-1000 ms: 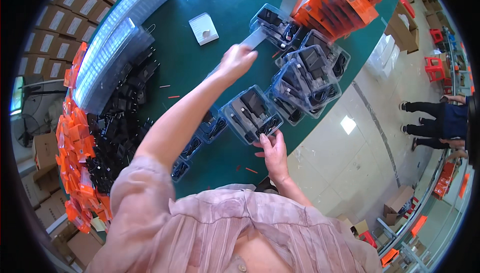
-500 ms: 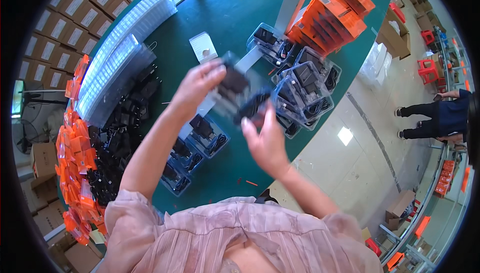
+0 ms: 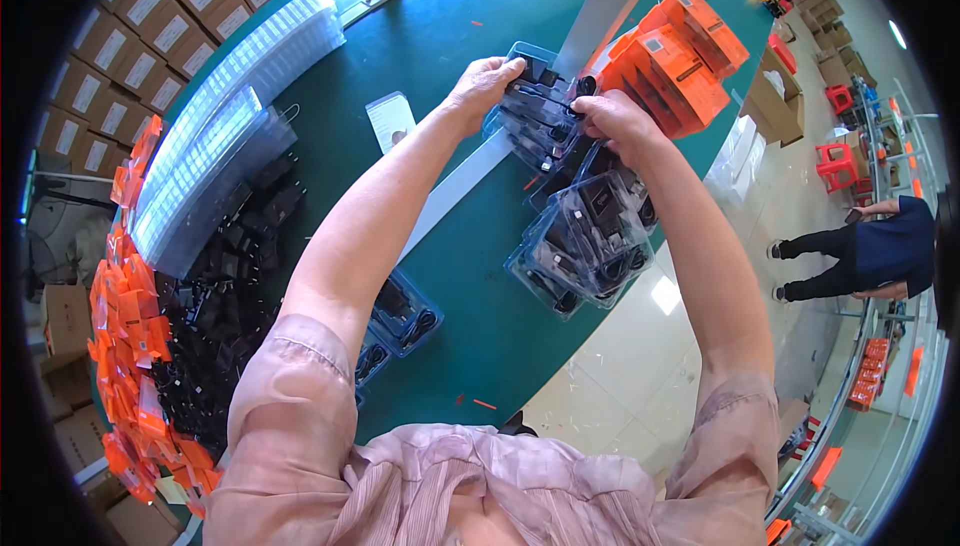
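Both my arms reach to the far side of the green table. My left hand is closed on the left edge of a clear plastic tray with a black power adapter in it. At its right end, my right hand has its fingers closed by the coiled black cable. The tray rests over similar filled trays. Nearer me stands another pile of clear trays with adapters and cables. More filled trays lie partly behind my left forearm.
Orange boxes stand just beyond my right hand, beside a grey post. Stacked empty clear trays, loose black adapters and orange packaging line the left side. A white card lies mid-table. A person stands at right.
Both hands have moved forward and right, carrying the tray from above mid-table to the far stack near the orange boxes. My view has shifted slightly.
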Demonstrator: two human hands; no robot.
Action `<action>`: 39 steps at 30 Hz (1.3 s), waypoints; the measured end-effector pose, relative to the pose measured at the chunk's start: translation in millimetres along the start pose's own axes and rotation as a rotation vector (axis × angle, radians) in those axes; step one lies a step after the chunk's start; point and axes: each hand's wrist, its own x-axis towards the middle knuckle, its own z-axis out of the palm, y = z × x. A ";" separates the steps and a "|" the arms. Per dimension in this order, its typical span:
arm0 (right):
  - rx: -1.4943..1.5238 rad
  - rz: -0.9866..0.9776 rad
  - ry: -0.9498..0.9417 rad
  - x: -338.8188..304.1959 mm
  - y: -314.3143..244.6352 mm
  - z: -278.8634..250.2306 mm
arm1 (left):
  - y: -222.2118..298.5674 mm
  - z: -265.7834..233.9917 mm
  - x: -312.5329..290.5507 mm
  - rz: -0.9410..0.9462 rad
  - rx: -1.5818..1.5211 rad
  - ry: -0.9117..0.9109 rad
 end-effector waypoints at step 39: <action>-0.858 -0.742 -0.161 -170.0 106.5 249.5 | -44.4 -94.3 -451.5 -0.023 0.783 0.982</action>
